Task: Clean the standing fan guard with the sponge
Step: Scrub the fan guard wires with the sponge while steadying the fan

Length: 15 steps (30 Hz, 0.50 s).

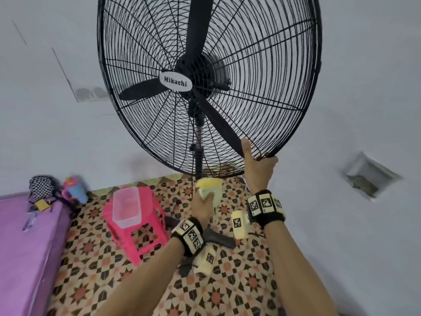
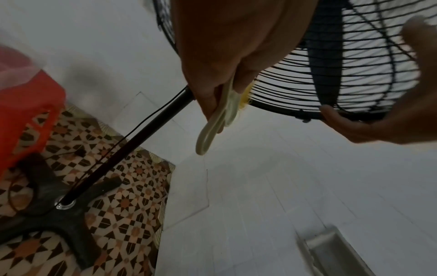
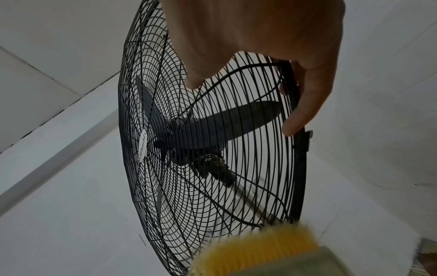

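The standing fan's black wire guard [image 1: 262, 92] fills the upper head view and bears a white Mikachi badge [image 1: 175, 81]. My right hand [image 1: 259, 165] grips the guard's lower rim, thumb up on the front wires and fingers curled behind the rim [image 3: 295, 104]. My left hand [image 1: 204, 202] holds the sponge [image 1: 208, 185], yellow-topped with a pale green body, just below the guard's bottom edge. In the left wrist view the fingers [image 2: 212, 89] pinch its cream loop handle [image 2: 208, 134], its yellow edge against the guard [image 2: 331, 84]. The right wrist view shows the sponge [image 3: 260, 248] blurred at the bottom of the guard [image 3: 189, 186].
The fan pole [image 2: 132, 140] runs down to a black cross base [image 2: 54, 220] on patterned floor tiles. A pink plastic stool [image 1: 145, 236] carrying a clear container [image 1: 126, 206] stands to the left. A purple bed [image 1: 22, 247] is at far left. Grey walls are close behind.
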### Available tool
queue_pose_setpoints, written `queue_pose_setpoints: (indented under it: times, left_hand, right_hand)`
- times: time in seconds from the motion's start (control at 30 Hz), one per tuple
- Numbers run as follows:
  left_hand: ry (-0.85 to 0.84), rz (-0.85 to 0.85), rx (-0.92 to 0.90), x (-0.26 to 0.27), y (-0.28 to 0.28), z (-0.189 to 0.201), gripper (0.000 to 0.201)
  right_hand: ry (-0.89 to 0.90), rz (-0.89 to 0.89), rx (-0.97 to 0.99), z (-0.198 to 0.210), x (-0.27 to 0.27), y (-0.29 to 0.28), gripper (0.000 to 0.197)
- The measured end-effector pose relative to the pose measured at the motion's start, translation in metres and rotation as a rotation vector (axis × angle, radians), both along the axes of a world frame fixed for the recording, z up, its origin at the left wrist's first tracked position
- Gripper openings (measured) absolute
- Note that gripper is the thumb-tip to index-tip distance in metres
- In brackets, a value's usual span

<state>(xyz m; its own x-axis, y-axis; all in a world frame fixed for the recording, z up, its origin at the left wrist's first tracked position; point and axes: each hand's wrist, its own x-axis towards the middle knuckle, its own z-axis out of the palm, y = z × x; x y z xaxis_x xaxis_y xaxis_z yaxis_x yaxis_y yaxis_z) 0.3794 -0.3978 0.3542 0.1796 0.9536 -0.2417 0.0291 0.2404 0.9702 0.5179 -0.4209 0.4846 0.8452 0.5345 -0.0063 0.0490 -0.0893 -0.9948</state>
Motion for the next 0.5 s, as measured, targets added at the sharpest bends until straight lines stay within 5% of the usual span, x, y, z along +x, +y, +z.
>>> queue_pose_setpoints:
  times: [0.27,0.37,0.5]
  left_hand:
    - [-0.180,0.038,0.021,-0.020,-0.025,0.016,0.029]
    - [-0.083,-0.060,0.070,-0.018,-0.035,0.014,0.023]
    - [-0.043,0.012,-0.004,0.005,-0.014,0.017,0.013]
  right_hand:
    - [-0.013,-0.005,-0.028,-0.001,0.002,0.002,0.115]
    - [-0.013,-0.022,-0.012,-0.003,0.000,0.004,0.114]
    - [-0.010,-0.001,-0.028,-0.004,0.002,0.003,0.125]
